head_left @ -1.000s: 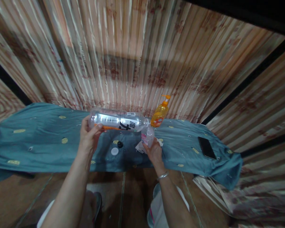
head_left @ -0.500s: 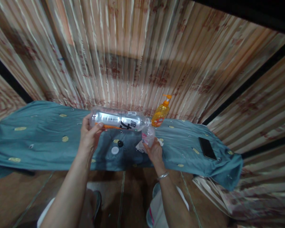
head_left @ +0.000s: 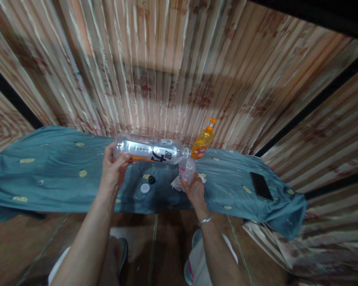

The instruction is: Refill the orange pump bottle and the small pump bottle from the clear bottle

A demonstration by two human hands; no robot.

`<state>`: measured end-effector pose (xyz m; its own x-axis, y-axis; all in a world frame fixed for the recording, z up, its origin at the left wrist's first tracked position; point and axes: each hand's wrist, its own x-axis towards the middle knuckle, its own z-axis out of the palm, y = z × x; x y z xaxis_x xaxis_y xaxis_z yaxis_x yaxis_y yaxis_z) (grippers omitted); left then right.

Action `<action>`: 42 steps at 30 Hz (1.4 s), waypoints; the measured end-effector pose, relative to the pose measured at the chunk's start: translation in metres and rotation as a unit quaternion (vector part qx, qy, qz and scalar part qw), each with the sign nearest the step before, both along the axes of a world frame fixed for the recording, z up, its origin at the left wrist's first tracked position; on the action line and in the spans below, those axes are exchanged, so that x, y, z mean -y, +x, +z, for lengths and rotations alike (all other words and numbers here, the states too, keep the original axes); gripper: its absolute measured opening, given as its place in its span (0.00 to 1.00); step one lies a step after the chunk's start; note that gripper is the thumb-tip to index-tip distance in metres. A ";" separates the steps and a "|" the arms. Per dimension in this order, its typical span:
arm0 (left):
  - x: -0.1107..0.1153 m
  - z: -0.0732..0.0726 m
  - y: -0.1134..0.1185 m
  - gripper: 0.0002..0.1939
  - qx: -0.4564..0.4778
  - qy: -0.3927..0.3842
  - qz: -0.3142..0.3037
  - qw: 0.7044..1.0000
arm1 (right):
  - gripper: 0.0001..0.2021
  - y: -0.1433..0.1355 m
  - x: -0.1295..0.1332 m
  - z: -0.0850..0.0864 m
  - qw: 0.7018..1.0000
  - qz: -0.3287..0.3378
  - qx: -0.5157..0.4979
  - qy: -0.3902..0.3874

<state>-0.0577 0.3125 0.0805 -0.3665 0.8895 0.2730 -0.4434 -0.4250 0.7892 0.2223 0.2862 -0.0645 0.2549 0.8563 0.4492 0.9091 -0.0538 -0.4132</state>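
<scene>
My left hand (head_left: 115, 165) is closed round the base of a large clear plastic bottle (head_left: 149, 149) with a silver and orange label. That bottle lies nearly level in the air, its neck pointing right. My right hand (head_left: 194, 188) grips a smaller clear plastic bottle (head_left: 186, 169) with pink markings, held upright. The large bottle's mouth meets the top of the small one; whether liquid passes between them I cannot make out. Below, a white cap (head_left: 144, 188) and a black cap (head_left: 151, 180) lie on the teal cloth. A crumpled white tissue (head_left: 176, 183) shows behind my right hand.
An orange pump bottle (head_left: 202, 143) stands just behind the small bottle, near the curtain (head_left: 155, 87). A black phone (head_left: 261, 186) lies at the right on the teal cloth (head_left: 62, 186) covering the narrow table. Dark frame bars rise at both sides.
Hardly anything differs. The whole view has shifted by a few pixels, while both hands keep the two bottles in the same pose, mouth to mouth.
</scene>
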 end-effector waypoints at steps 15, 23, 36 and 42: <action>0.003 0.005 0.002 0.28 0.006 -0.015 0.011 1.000 | 0.28 0.001 -0.001 -0.004 1.000 -0.009 0.007 -0.003; 0.001 0.002 0.000 0.28 0.000 -0.008 0.004 1.000 | 0.27 0.000 -0.001 -0.005 1.000 -0.009 -0.002 0.009; 0.002 0.004 0.001 0.27 -0.032 -0.019 0.012 0.999 | 0.29 0.000 -0.002 -0.004 1.000 -0.020 -0.013 -0.009; 0.003 0.006 0.002 0.27 -0.019 -0.022 0.013 0.999 | 0.26 0.001 -0.001 -0.004 1.000 -0.010 -0.014 -0.001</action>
<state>-0.0556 0.3094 0.0867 -0.3803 0.8911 0.2476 -0.4014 -0.4002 0.8239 0.2230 0.2875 -0.0683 0.2842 0.8518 0.4400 0.8958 -0.0723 -0.4386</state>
